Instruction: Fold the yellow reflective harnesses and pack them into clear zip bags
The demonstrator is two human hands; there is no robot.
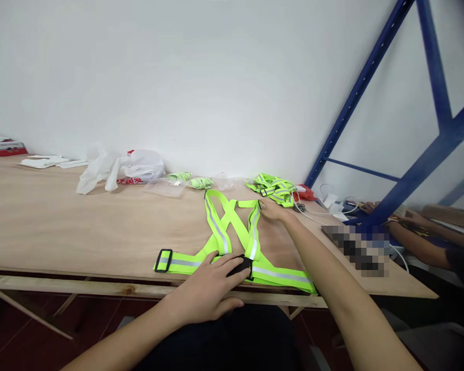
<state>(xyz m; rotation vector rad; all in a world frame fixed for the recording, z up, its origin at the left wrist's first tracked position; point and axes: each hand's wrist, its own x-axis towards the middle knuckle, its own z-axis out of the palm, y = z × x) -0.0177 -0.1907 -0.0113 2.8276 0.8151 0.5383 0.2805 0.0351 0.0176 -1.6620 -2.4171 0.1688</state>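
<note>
Pixelation covers a patch at the right end of the bench (62,216), so whatever lies under that blur cannot be read. Another person's two forearms (421,242) reach in at the far right, cut off by the frame edge and partly behind the blue steel rack (429,154); what their hands touch is too small to tell.

Your left hand (212,288) lies flat on the near edge of the bench, fingers (232,265) spread loosely over the black buckle (242,265) of the reflective harness (235,232), which hides most of that buckle. Your right hand (272,211) reaches farther out, its fingers pressed together and pinching the top of the harness's right shoulder strap; the exact grip is hard to see.

One harness lies spread in front of you: a neon-yellow woven belt along the bench edge, two shoulder straps with a crossing strap between them, each with a grey reflective stripe, and one black rectangular loop (163,260) at its left end. One tangled heap of more harnesses (274,188) sits just beyond your right hand. Two small folded yellow bundles (193,180) lie by a clear plastic bag (166,186). One crumpled white plastic bag (139,166) with red print rests near the wall. The bench is pale plywood, grain visible.
</note>
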